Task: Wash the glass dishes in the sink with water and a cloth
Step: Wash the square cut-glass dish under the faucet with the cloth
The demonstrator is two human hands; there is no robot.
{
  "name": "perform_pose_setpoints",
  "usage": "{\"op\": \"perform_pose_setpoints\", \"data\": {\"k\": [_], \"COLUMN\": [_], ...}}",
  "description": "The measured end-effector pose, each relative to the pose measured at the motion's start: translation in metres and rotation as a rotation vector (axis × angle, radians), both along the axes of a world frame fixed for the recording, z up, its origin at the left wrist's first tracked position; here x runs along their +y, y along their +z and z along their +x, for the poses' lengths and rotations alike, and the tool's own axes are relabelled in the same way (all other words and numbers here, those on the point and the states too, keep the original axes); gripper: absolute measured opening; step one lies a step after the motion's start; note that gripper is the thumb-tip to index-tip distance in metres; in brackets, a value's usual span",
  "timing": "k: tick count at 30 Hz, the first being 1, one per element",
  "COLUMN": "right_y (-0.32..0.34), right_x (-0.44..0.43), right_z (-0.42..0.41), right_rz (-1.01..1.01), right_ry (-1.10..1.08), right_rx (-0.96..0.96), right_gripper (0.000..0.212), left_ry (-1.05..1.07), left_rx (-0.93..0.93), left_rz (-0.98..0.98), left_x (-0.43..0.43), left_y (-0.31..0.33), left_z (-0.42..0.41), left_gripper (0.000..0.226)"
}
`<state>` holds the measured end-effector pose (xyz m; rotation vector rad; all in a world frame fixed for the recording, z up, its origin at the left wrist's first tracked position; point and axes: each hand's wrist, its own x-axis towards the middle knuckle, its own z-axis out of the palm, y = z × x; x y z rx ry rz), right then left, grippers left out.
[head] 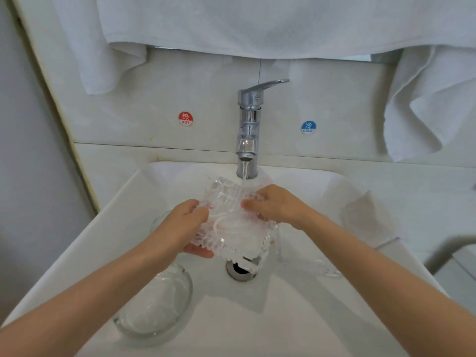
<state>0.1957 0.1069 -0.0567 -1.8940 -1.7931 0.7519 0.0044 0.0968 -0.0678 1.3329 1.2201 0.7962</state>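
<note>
Square cut-glass dish (231, 228) is held tilted over the sink (296, 318), directly above the drain (240, 270), with its far corner under the water stream (244, 173) from the faucet (248, 130) at 12 o'clock. Left hand (185, 222) grips the dish's 9 o'clock edge, thumb on the upper face and fingers curled beneath. Right hand (275, 204) grips the 2 o'clock edge, fingers curled over the rim and thumb pressed on top. The dish's near edge overhangs the drain, and water runs off it. Round glass bowl (154, 305) rests on the basin slope at 7 o'clock from the drain, apart from the held dish and under the left forearm. Another clear glass piece (324, 266) lies at 3 o'clock, partly hidden by the right forearm; its shape cannot be told. A curved glass rim (158, 220) shows behind the left hand at 10 o'clock. Folded white cloth (365, 217) sits on the sink's right ledge at 2 o'clock, well apart from both hands. Open basin surface lies at 5 to 6 o'clock. White towels (257, 21) hang along the wall above the faucet.
</note>
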Motion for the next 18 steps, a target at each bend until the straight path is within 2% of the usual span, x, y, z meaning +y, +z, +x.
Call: {"op": "perform_pose_setpoints", "data": {"k": [1, 4, 5, 6, 8, 10, 13, 15, 18], "right_y": [0.001, -0.001, -0.004, -0.011, -0.028, -0.046, -0.065, -0.074, -0.088], "right_x": [0.000, -0.004, -0.006, -0.009, -0.020, -0.033, -0.043, -0.041, -0.031], "right_z": [0.004, 0.011, 0.013, 0.017, 0.025, 0.032, 0.029, 0.024, 0.025], "right_rz": [-0.051, -0.068, -0.052, -0.038, -0.017, 0.065, 0.220, 0.278, 0.330], "right_ry": [0.039, 0.009, -0.067, -0.139, -0.154, -0.007, 0.240, 0.327, 0.402], "right_rx": [0.142, 0.601, 0.685, 0.682, 0.482, 0.151, -0.257, -0.493, -0.723], "right_gripper": [0.022, 0.023, 0.030, 0.038, 0.039, 0.024, 0.018, 0.027, 0.060], "left_ry": [0.014, 0.051, 0.063, 0.078, 0.098, 0.108, 0.103, 0.096, 0.081], "left_rx": [-0.019, -0.065, -0.077, -0.091, -0.112, -0.119, -0.122, -0.121, -0.114], "left_rz": [-0.021, -0.046, -0.044, -0.041, -0.032, -0.025, -0.018, -0.010, -0.004], "left_x": [0.001, 0.005, 0.006, 0.006, 0.007, 0.006, 0.003, 0.002, 0.000], "left_y": [-0.001, -0.001, -0.001, 0.001, 0.002, 0.003, 0.002, 0.001, 0.000], "left_z": [-0.001, -0.003, -0.004, -0.004, -0.004, -0.002, 0.000, 0.001, 0.002], "left_gripper": [0.016, 0.015, 0.015, 0.015, 0.016, 0.016, 0.018, 0.018, 0.019]}}
